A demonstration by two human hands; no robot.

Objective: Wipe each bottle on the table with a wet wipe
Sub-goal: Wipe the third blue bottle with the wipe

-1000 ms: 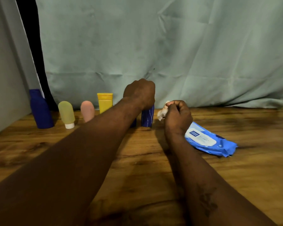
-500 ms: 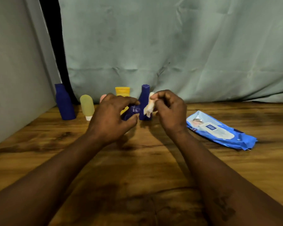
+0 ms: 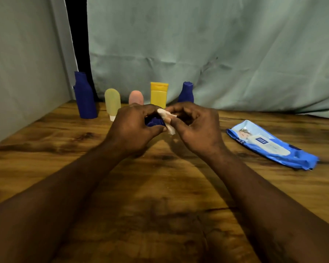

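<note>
My left hand (image 3: 133, 130) grips a small dark blue bottle (image 3: 154, 122) above the wooden table (image 3: 160, 186); most of the bottle is hidden in my fingers. My right hand (image 3: 196, 130) pinches a white wet wipe (image 3: 166, 119) and holds it against that bottle. Along the back stand a tall dark blue bottle (image 3: 84, 95), a pale yellow-green bottle (image 3: 112, 102), a pink bottle (image 3: 136, 97), a yellow tube (image 3: 158, 93) and another small dark blue bottle (image 3: 186, 92).
A blue wet-wipe pack (image 3: 270, 145) lies flat on the table to the right of my hands. A pale green cloth backdrop (image 3: 217, 44) hangs behind the bottles, and a grey wall (image 3: 17, 63) closes the left side.
My left hand has lifted the small blue bottle out of the row and brought it nearer. My right hand has brought the wipe onto it.
</note>
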